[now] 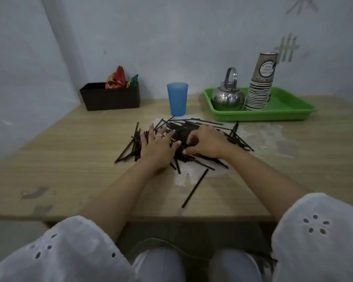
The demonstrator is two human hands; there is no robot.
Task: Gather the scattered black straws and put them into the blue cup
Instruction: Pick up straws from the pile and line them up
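The left hand [158, 148] lies flat, fingers spread, on the pile of black straws [183, 129] at mid-desk [69, 159]. The right hand [205, 142] curls its fingers round some straws. Most straws run left to right, while the edge ones fan out. One stray straw [195, 188] lies diagonally nearer the person. The blue cup [177, 99] stands upright just behind the pile.

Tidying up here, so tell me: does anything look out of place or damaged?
One stray straw lies alone on the table, nearer its front edge than the straw pile. Pale, worn patches mark the wood around the pile.
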